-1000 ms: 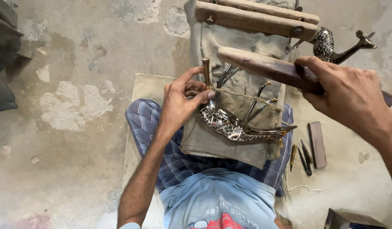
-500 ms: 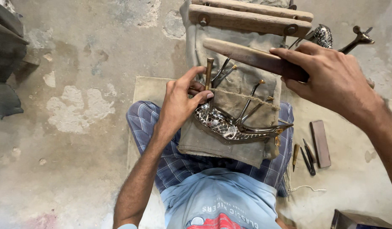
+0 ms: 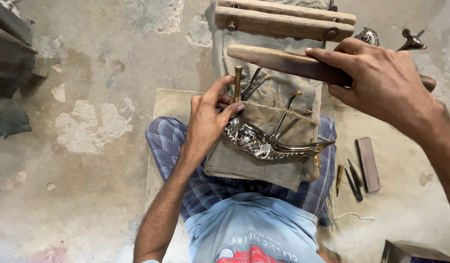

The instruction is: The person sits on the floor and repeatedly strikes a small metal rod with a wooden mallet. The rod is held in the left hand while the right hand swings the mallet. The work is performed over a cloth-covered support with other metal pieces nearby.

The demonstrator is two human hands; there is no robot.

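My left hand [image 3: 208, 117] pinches a small metal chisel [image 3: 237, 80] upright, its tip set on a shiny engraved metal animal figure [image 3: 264, 143]. The figure lies on its side on a padded cloth [image 3: 244, 163] across my lap, thin legs sticking up. My right hand [image 3: 380, 80] grips a wooden mallet stick [image 3: 278, 61], held level above and right of the chisel head.
A wooden clamp frame [image 3: 283, 22] lies beyond the cloth. Small chisels [image 3: 351, 173] and a flat brown sharpening stone [image 3: 368, 163] rest on the mat at right. Two more metal figures [image 3: 412, 41] stand at the top right. Cracked concrete floor [image 3: 79, 146] spreads to the left.
My right hand has swung the wooden stick left and down, closer to the chisel head. My left hand stays on the chisel and figure.
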